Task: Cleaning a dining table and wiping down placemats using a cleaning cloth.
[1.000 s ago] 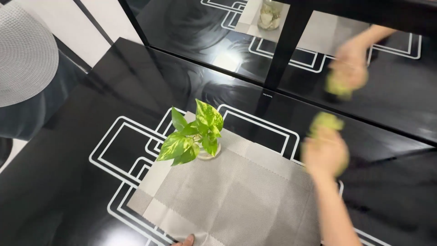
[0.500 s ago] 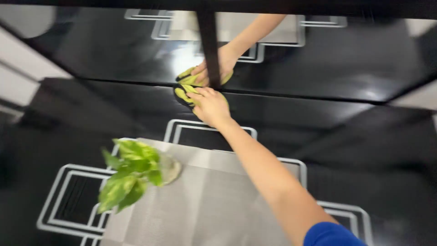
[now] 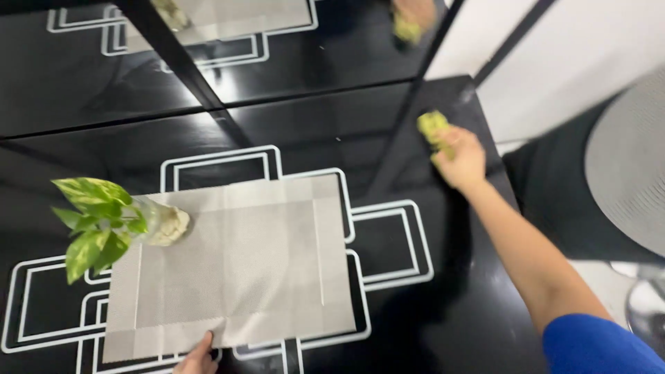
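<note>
On the black table, far beyond the grey mat toward its right corner, the right hand presses a yellow-green cloth against the glossy top; the fingers are clenched over the cloth, which pokes out past the knuckles on the side away from the mat; the bare arm runs back from the hand toward the camera, ending in a blue sleeve well right of the mat. At the mat's near edge the left hand shows only partly; its fingertips rest on the edge, pinning it flat, though whether they pinch the fabric cannot be told. The mat lies on the table over a pattern of white nested rectangles; on its far left corner stands a small glass vase with a plant of green and yellow leaves leaning out past the mat's left side. Beyond the mat a mirror rises from the table's back edge, doubling the pattern, the mat and, blurred, the hand with the cloth. Right of the mat, off the table, a round grey woven thing sits, partly cut by the frame.
</note>
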